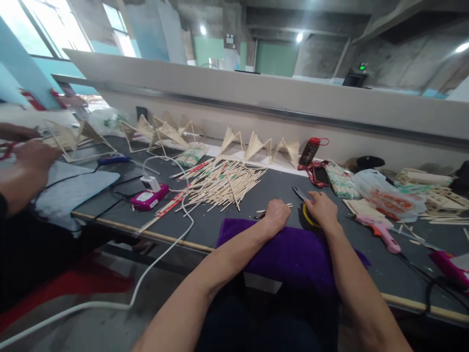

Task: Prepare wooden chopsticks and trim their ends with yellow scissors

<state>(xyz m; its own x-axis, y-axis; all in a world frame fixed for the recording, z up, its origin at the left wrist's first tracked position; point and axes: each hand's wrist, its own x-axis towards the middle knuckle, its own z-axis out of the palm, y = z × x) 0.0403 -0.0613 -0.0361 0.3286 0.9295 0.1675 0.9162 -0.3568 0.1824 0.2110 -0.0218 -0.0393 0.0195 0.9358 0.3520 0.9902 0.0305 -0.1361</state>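
Hands at table (227, 230) edge: left hand (277, 213) clenched over two sticks (273, 209); right hand (322, 208) grasping one yellow-handled cutter (306, 208). Beyond, one stick pile (223, 186), three fan frames (260, 145), one bottle (309, 150).

Craft workshop, long workbench (205, 230), bamboo stick pile (223, 186), glue gun (381, 237)
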